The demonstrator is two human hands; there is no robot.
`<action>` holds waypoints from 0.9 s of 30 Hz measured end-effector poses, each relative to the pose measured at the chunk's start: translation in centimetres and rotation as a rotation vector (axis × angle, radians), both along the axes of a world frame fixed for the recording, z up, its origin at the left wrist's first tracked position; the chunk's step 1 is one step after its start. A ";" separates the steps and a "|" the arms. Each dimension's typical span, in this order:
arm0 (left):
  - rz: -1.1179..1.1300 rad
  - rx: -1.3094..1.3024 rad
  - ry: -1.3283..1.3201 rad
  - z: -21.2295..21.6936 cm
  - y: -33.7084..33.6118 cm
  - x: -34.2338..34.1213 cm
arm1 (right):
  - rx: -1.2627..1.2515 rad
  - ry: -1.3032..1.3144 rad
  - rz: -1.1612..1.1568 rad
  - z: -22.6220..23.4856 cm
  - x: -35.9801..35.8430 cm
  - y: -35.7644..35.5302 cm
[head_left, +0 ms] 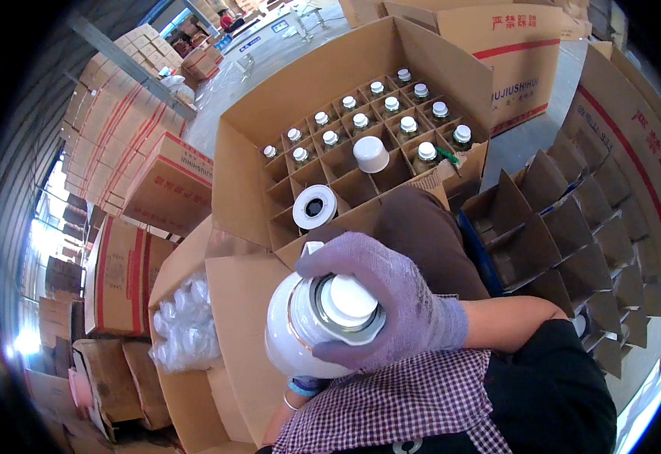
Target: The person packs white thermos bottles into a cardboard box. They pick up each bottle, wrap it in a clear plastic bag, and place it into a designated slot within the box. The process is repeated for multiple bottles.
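Observation:
I hold a white ceramic bottle (296,333) with a gold band and a white cap close below my head. My right hand (391,303), in a purple knit glove, wraps over its shoulder and neck beside the cap. My left hand (304,386) is under the bottle. Only its glove cuff and wrist show, and it seems to grip the base. Beyond stands an open carton (270,98) with cardboard cells. Several small bottles with white caps (408,123) fill the far cells. A white cup-shaped lid (370,153) and a white round piece with a dark hole (314,206) sit in the middle cells.
A stack of cardboard cell dividers (572,219) lies to the right. To the left, a carton holds clear plastic bags (186,325). Printed cartons (167,181) are stacked along the left and at the back. Grey floor (262,53) runs behind the open carton.

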State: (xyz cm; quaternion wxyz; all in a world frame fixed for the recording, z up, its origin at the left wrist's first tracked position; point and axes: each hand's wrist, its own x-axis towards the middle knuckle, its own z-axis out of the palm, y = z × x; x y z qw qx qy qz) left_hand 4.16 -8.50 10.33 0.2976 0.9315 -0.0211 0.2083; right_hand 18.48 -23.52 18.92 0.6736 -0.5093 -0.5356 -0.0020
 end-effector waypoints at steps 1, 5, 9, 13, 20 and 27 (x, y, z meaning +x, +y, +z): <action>-0.004 -0.010 0.007 0.0 0.2 -0.1 | 0.005 -0.001 0.013 -0.1 -0.3 -0.1; -0.011 -0.071 0.062 0.3 1.1 -0.7 | 0.086 -0.034 0.151 -0.7 -1.5 0.6; 0.032 -0.196 0.095 0.1 2.7 -1.0 | 0.063 -0.024 0.150 -0.9 -0.6 1.6; 0.117 -0.504 0.182 -0.9 6.3 -0.9 | -0.011 0.069 -0.008 -2.3 1.4 4.4; 0.137 -1.837 -0.160 -7.7 10.1 -5.9 | -0.330 -0.084 0.179 -7.2 13.9 15.6; 0.314 -1.711 -0.220 -7.9 12.1 -5.8 | -1.246 -0.480 -0.388 -14.2 26.9 15.5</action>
